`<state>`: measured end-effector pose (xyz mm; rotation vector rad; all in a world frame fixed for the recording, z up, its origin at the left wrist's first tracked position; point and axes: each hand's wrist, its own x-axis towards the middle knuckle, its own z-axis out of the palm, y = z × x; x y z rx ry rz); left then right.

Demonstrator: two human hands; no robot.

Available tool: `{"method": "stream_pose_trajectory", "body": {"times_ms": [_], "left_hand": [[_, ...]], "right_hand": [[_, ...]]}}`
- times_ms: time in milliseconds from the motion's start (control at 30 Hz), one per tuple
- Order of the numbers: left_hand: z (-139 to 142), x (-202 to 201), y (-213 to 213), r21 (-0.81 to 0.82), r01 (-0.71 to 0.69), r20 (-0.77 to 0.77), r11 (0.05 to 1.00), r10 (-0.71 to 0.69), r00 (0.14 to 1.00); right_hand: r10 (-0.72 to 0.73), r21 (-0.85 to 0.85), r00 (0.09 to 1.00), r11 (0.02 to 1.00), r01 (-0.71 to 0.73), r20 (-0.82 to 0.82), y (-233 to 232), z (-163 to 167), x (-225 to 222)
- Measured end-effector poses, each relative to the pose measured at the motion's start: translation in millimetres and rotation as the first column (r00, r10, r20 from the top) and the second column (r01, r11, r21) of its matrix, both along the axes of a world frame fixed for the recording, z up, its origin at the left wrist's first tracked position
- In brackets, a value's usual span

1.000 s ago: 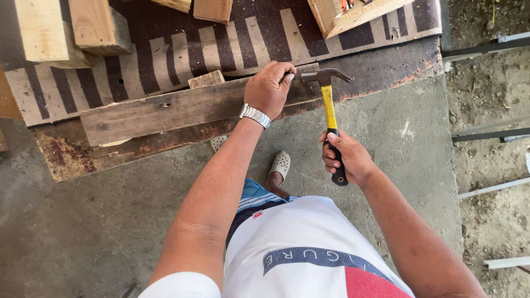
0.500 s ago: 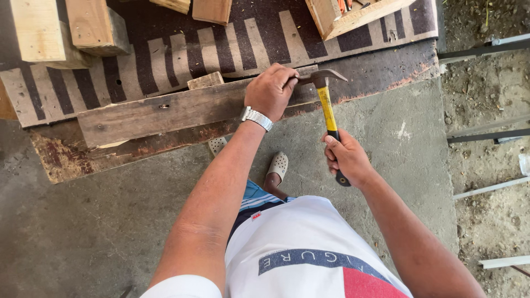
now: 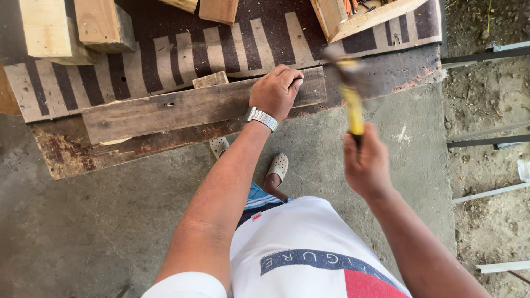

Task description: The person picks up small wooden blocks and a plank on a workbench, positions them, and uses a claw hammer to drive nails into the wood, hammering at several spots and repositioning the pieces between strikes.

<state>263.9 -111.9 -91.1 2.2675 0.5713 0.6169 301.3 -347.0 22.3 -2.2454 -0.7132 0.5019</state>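
Note:
My left hand (image 3: 279, 89), with a silver wristwatch, presses down on the right end of a weathered dark wooden plank (image 3: 165, 110) that lies across a striped board. My right hand (image 3: 365, 163) grips the yellow handle of a claw hammer (image 3: 349, 83). The hammer is raised in the air to the right of the plank's end and is blurred by motion. Its dark head hovers above the plank's right end. A small wood block (image 3: 210, 80) sits just behind the plank.
The striped dark board (image 3: 165, 49) rests on a rusty sheet over a concrete floor. Pale timber blocks (image 3: 66, 27) stand at the back left. A wooden box (image 3: 359, 16) with tools is at the back right. Metal bars lie on dirt at the right.
The hammer head was resting at the plank's right end; now my right hand has swung it up and toward me. My left hand has stayed on the plank.

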Motion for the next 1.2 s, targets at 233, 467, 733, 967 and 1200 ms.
{"method": "stream_pose_trajectory", "body": {"times_ms": [233, 467, 733, 967, 1200], "left_hand": [[7, -2, 0, -0.012, 0.035, -0.012, 0.999, -0.036, 0.999], [-1, -23, 45, 0.035, -0.223, -0.195, 0.974, 0.225, 0.955], [-18, -57, 79, 0.455, -0.176, -0.240, 0.873, 0.311, 0.919], [-12, -55, 81, 0.364, -0.173, -0.336, 0.915, 0.303, 0.892], [-8, -55, 79, 0.385, -0.202, -0.259, 0.900, 0.316, 0.913]], "right_hand": [[0.005, -0.149, 1.000, 0.989, -0.009, -0.023, -3, -19, -2], [0.050, -0.200, 0.997, 0.978, -0.059, -0.053, 1, -5, 2], [0.039, -0.208, 0.998, 0.977, -0.048, -0.044, 13, 34, 7], [0.046, 0.767, 0.998, 0.642, 0.001, -0.040, -4, 43, -1], [0.065, -0.238, 0.997, 0.970, -0.055, 0.034, 0, -17, 0]]}}
